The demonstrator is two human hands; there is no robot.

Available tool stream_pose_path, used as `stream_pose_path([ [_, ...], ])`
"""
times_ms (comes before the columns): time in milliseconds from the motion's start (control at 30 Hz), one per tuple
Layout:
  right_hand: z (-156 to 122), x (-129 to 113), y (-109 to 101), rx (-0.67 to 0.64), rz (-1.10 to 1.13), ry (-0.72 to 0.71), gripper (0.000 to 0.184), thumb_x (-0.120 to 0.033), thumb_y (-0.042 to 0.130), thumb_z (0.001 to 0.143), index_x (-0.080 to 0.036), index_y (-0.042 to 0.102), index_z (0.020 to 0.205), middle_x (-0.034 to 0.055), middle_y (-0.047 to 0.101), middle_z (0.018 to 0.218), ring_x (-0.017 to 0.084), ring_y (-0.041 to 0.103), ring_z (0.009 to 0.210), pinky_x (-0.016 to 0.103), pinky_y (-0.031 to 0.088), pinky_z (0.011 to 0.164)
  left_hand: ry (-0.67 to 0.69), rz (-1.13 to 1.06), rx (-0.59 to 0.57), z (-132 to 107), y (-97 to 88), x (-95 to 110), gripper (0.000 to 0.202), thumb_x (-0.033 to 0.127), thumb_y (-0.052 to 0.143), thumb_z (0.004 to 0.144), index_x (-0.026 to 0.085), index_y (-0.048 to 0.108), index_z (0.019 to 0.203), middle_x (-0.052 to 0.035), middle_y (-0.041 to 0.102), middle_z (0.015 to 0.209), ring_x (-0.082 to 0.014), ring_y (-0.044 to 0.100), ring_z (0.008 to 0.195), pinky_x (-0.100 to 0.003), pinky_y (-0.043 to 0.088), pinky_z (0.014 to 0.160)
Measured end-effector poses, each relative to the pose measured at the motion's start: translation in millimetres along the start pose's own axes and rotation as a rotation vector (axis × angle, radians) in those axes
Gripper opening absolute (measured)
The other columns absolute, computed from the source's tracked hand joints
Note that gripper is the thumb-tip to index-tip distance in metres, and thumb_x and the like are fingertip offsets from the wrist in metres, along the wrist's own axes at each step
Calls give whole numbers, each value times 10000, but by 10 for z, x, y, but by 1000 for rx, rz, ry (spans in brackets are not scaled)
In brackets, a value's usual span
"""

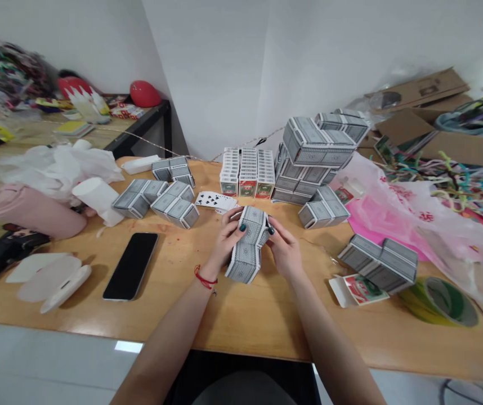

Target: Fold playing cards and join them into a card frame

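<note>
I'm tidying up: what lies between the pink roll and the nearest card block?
A white roll lies between the pink roll and the card block, in the head view.

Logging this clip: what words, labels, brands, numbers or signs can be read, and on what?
No word, brand or number is readable with certainty.
Loose white playing cards, face up: black spade signs; corner indices too small.
Held grey patterned card block: ornamental print, no readable text.
Small white, red and green cardboard boxes in stacks: too small.
Opened white cardboard box with red-and-green panel: too small.
Translucent white plastic bag: red marks, too blurred.
</note>
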State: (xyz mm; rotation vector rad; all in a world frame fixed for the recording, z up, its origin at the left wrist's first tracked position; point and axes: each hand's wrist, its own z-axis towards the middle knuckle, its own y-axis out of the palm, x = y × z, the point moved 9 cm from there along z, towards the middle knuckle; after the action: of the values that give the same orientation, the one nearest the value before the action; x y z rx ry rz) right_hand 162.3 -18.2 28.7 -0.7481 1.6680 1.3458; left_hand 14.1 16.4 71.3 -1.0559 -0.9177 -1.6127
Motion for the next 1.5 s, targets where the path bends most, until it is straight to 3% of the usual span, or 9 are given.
stream_pose_path([
  [100,-13,-27,35,-34,49,12,215,-275,659,651,-261,661,866,1,568,1135,180,513,1018,330,439,807,-14,-15,-7,4,-1,-11,188,339,545,769,182,647,763,-62,414,1247,-224,374,1190,-382,274,1034],
  [267,-62,-77,135,-110,158,66,59,-225,638,652,-263,634,697,-35,613,884,121,546,761,268,438,659,8,-18,-32,-2,15,-9,184,335,555,761,174,635,720,-65,411,1247,-231,410,1157,-412,289,1020],
  [733,-113,-150,202,-113,200,78,75,-150,597,622,-223,594,605,-34,578,1032,145,524,897,274,417,680,34,-4,-101,-8,54,21,167,315,549,768,178,634,728,-63,405,1243,-230,409,1157,-421,292,1021],
  [900,-135,-87,197,-99,279,134,111,-122,598,604,-229,572,594,-44,598,883,124,533,781,261,415,640,39,17,-109,-18,75,32,165,316,551,764,179,631,721,-66,418,1228,-231,401,1164,-427,298,1019],
  [1000,-145,-61,213,-104,332,139,145,-124,598,614,-258,586,669,-55,595,851,114,532,748,249,416,632,53,37,-110,-13,87,64,185,329,557,758,172,628,692,-69,418,1239,-230,396,1171,-424,293,1024],
  [1200,-111,-36,242,-139,288,132,445,-201,635,643,-345,539,1052,-48,546,1122,134,520,944,265,431,744,29,9,-124,17,90,111,211,356,542,765,172,636,724,-74,423,1282,-239,366,1210,-443,250,1042],
  [1500,-29,-13,156,-132,71,-3,421,-321,712,595,-256,586,991,20,587,1082,185,522,988,321,414,844,-71,-55,-140,4,59,64,201,332,551,763,157,632,708,-79,416,1309,-255,368,1214,-427,275,1019],
])
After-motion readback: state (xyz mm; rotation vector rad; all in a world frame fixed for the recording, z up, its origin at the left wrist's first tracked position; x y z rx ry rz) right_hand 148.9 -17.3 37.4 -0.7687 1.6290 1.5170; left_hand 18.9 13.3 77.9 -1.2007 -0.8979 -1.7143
